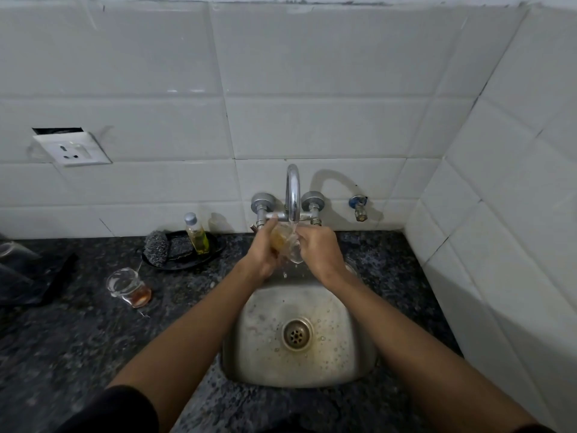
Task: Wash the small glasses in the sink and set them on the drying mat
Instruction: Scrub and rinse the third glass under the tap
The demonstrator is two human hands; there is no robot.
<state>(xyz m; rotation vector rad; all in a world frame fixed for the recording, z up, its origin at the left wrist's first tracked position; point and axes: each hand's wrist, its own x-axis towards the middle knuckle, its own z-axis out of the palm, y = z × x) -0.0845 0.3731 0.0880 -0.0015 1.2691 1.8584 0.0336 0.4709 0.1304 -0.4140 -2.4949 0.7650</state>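
White tiled wall w/ a dark speckled counter (93,339) across the lower frame, steel sink (352,367) at centre. Under the tap (293,195), mid-frame, the left hand (260,253) and right hand (318,248) both curled around one small glass (288,245), water running into it, so rinsing was underway, not done. A second glass (129,287) lay tipped at left w/ amber residue, prob. unwashed. Dark mat (59,276) at far left; something clear on it, can't tell what.
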